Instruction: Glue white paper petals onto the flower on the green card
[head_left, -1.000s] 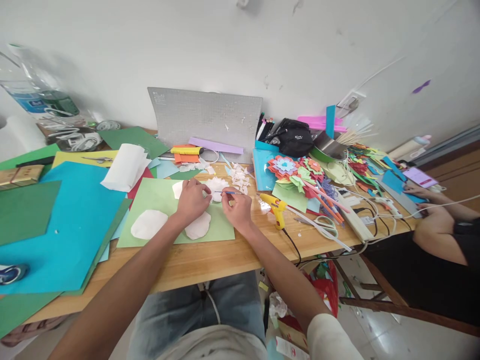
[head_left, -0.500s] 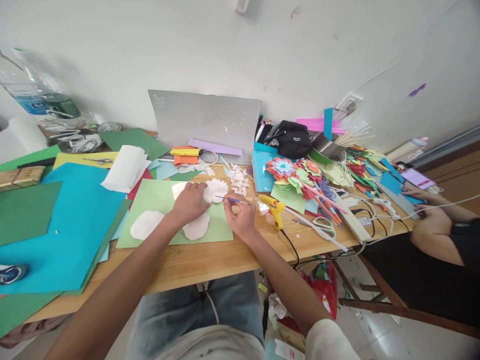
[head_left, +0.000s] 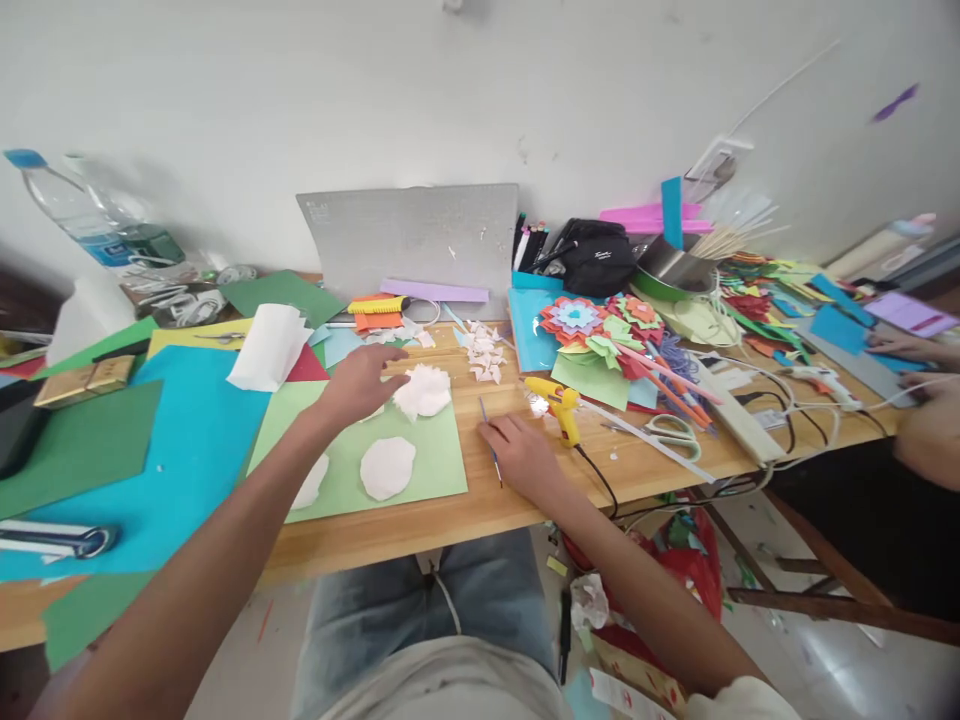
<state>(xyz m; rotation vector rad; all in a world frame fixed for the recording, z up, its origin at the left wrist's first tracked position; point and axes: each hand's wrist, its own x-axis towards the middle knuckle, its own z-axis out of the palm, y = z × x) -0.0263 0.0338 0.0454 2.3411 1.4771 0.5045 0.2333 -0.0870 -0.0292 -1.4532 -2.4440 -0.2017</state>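
Fingers of my left hand [head_left: 367,382] are spread apart, palm down, with the thumb held away from the rest; they point rightward above the light green sheet [head_left: 442,455]. That forearm slants up from the lower left. My thumb tip overlaps the edge of a ruffled white piece [head_left: 426,392], though I cannot tell whether it touches. The piece lies flat near the sheet's far right corner, roughly round, so it has no clear long axis.

My right hand [head_left: 521,455] is low at the tabletop [head_left: 360,545], back upward, fingers bent over a thin blue stick [head_left: 484,412]. I cannot tell whether I grip the stick or only press on it. It lies just right of the sheet, its long axis running away from me, the far end leaning slightly left and the near end slightly right.

A smooth white disc [head_left: 388,468] lies on the sheet nearer me; another white disc [head_left: 311,485] is partly hidden by my left forearm. Beside my right hand, the yellow glue gun [head_left: 561,402] points its nozzle left.

Pale script on the black pouch [head_left: 596,262] and small lettering at the corner of the grey mat [head_left: 416,235] are both too small to read.
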